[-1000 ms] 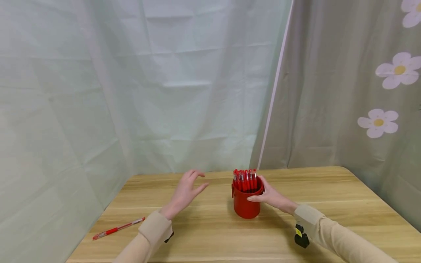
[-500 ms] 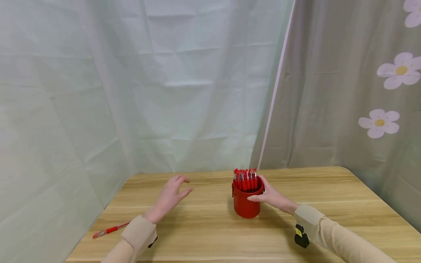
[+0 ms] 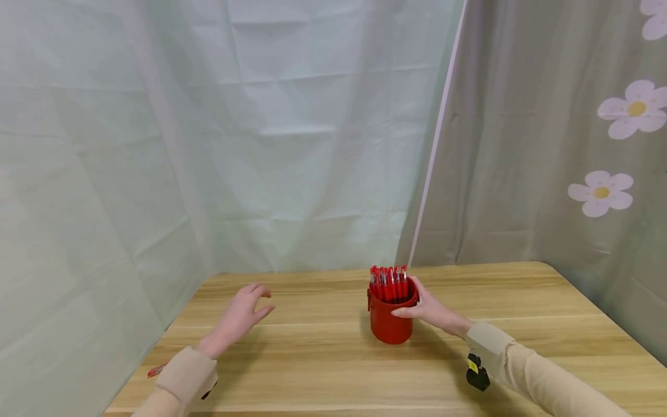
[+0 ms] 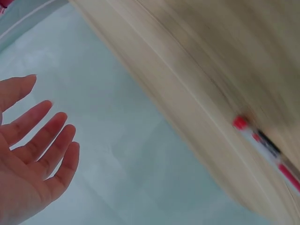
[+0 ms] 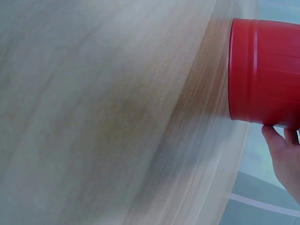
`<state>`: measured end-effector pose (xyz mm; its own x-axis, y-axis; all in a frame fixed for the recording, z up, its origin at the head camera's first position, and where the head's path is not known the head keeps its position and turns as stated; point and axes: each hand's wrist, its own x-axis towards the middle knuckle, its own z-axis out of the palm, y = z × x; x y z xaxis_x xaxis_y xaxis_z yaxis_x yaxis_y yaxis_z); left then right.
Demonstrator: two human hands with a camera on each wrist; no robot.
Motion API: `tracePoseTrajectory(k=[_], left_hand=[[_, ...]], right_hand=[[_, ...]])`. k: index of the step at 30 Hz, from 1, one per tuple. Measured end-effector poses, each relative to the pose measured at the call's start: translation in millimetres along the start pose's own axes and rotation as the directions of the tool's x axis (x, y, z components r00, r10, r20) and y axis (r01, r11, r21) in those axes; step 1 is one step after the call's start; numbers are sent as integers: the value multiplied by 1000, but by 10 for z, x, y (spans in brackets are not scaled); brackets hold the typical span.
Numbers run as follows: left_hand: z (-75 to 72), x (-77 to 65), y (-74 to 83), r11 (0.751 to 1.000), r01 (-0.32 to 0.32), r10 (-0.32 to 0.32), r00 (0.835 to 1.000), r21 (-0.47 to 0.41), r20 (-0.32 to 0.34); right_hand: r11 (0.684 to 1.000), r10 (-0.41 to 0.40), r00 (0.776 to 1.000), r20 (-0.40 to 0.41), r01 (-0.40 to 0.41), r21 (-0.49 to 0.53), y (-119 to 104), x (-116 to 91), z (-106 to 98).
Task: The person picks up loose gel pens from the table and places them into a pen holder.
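A red bucket-like pen holder (image 3: 391, 325) with a small handle at its side stands upright on the wooden table. Several red pens (image 3: 388, 284) are bunched inside it, tops above the rim. My right hand (image 3: 433, 313) grips the holder's right side, thumb in front near the rim; in the right wrist view the holder's red wall (image 5: 269, 70) meets the fingers. My left hand (image 3: 237, 317) is raised over the table's left part, fingers loosely spread and holding nothing. A single red pen (image 4: 267, 149) lies on the table below the left wrist, mostly hidden by the sleeve in the head view.
The wooden table (image 3: 323, 370) has its left edge beside a pale curtain (image 3: 88, 231). Behind its far edge hang the pale curtain and a grey one (image 3: 500, 145) with white flowers. Black wrist cameras, one of them the right one (image 3: 476, 373), sit under the cuffs.
My left hand has moved left and slightly down, away from the holder, and its sleeve now covers most of the lone pen. The right hand and the holder have stayed in place.
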<state>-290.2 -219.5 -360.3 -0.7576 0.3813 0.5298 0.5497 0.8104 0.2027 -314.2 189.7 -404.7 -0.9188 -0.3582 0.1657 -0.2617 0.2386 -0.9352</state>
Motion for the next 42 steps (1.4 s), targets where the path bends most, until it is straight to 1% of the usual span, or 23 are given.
tracePoseTrajectory(k=[7,11,16,20,24,29,31,33,37,42], left_hand=[[-98,-101,-138,999,16,-17,999,43,34],[-155,-166,-223,998,24,-29,996,62,82],[-246,-250,-330,997,38,-48,987,69,153],[-304,-283,-373,996,35,-50,981,84,186],[-337,-313,-405,994,21,-42,979,107,198],[-359,-393,-491,983,-23,-17,976,182,218],[-372,-424,-523,977,-28,-24,971,213,239],[-375,-447,-552,972,-17,-46,965,235,259],[-375,-479,-593,970,4,-74,956,243,282],[-388,-515,-625,972,5,-81,944,233,320]], right_hand=[[999,41,999,-2,-41,-26,-5,-6,6],[999,48,999,-4,-48,-24,-33,-18,16],[999,46,999,3,-46,-17,-29,-18,13],[1000,27,1000,7,-27,-10,-32,-19,-3],[1000,19,1000,3,-19,-7,-23,-18,-9],[999,34,999,2,-34,-10,-4,-15,-9],[999,30,1000,6,-30,-11,-2,-12,-8],[1000,23,1000,10,-23,-7,1,-8,-10],[1000,22,1000,5,-22,-4,2,-3,-22],[999,32,999,3,-32,-13,-1,-7,-23]])
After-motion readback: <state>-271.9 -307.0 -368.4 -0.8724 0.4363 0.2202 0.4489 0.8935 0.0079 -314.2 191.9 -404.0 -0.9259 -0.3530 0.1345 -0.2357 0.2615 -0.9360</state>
